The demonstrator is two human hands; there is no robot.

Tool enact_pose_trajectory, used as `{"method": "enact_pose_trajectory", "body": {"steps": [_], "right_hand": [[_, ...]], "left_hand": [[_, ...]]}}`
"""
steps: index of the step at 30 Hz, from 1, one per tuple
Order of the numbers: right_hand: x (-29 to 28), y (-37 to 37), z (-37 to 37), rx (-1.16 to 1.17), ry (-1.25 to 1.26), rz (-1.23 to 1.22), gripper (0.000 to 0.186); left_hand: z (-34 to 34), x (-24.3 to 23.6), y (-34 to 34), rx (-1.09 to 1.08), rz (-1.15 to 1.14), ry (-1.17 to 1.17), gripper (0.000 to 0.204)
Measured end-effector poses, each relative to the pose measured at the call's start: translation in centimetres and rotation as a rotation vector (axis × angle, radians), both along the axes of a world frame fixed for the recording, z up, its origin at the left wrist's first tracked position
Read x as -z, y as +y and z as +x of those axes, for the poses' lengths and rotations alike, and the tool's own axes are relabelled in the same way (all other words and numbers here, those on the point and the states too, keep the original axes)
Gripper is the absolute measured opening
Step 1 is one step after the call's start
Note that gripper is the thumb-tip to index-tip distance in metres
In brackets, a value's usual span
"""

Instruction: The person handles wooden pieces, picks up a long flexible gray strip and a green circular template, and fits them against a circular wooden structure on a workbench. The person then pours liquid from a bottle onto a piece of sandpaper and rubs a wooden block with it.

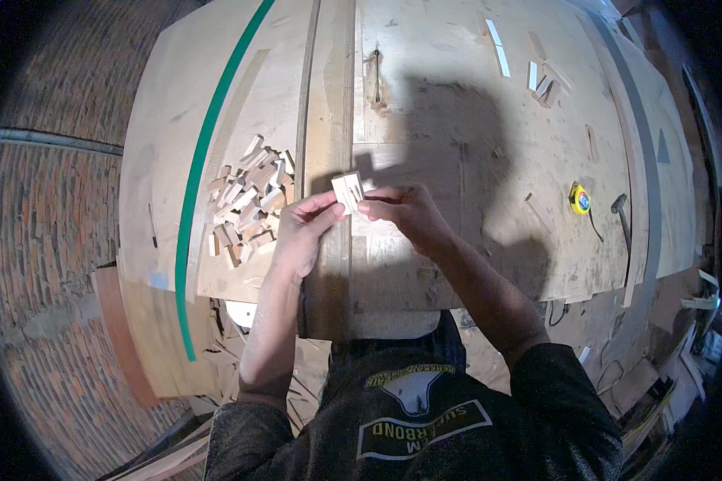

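Observation:
Between my two hands is a small pale wooden block (346,189), held up above a long wooden strip (326,264) that runs away from me across the table. My left hand (303,228) pinches the block's left lower side between thumb and fingers. From the right, my right hand (405,212) grips its other side, thumb and forefinger pressed together there. Dark narrow marks or slots show on the block's face near the right fingertips; I cannot tell which. Left of my left hand lies a heap of small wooden blocks (250,196).
A green strip (204,152) crosses the table's left part. To the right lie a yellow tape measure (579,199), a hammer (621,210) and a thin wood stick (540,212). Several wood offcuts (542,86) are at the far right. A brick wall (56,216) stands beyond the left edge.

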State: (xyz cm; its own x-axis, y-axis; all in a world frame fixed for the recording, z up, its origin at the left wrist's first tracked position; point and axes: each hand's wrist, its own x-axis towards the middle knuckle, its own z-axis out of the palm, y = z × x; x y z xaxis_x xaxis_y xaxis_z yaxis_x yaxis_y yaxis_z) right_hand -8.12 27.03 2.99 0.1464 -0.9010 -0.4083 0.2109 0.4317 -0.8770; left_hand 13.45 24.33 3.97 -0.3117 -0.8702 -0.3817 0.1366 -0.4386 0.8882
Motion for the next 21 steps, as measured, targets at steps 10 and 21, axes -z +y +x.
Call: {"method": "enact_pose_trajectory", "body": {"steps": [10,21], "right_hand": [[-0.1,1.7,-0.8,0.013,0.153,-0.080,0.033],[2.5,23.0,-18.0,-1.342,0.994,0.295,0.072]], "left_hand": [[0.0,-1.4,0.2,0.033,-0.111,-0.243,0.028],[15.5,1.2,-2.4,-0.434,-0.580,-0.913,0.032]]}}
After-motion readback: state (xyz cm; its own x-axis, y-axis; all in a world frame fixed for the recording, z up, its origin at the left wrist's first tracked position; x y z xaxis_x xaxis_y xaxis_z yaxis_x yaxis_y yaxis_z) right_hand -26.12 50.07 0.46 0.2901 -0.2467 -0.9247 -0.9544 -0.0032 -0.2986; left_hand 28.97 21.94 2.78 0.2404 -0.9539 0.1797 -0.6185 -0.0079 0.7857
